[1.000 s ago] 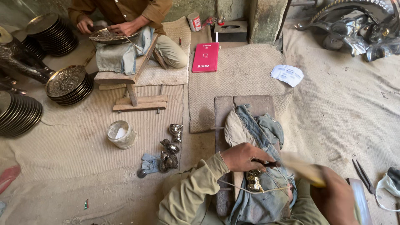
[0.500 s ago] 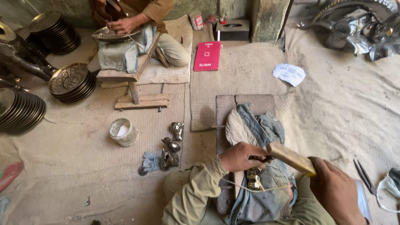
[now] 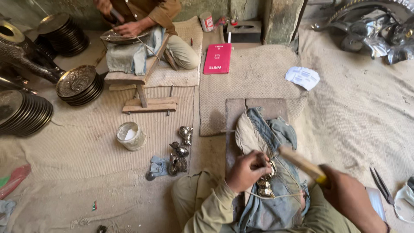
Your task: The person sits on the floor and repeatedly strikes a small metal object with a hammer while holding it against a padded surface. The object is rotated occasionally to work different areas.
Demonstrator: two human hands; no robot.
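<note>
My left hand (image 3: 246, 171) is closed around a thin tool and presses down beside a small shiny metal piece (image 3: 266, 182) that lies on blue denim cloth (image 3: 276, 203) over a wooden board (image 3: 235, 113). My right hand (image 3: 348, 199) grips a wooden-handled hammer (image 3: 300, 162), its head end down at the metal piece by the left hand. A thin cord runs across the cloth under my hands.
Several small metal figures (image 3: 180, 152) and a white cup (image 3: 130, 135) lie on the mat to my left. Stacks of dark engraved plates (image 3: 78, 84) stand at far left. Another person (image 3: 146, 17) works a plate on a low bench ahead. Red notebook (image 3: 217, 58), shears (image 3: 381, 184) at right.
The hammer swung down from a raised, blurred position onto the metal piece. My left hand stayed on the piece. The view shifted slightly.
</note>
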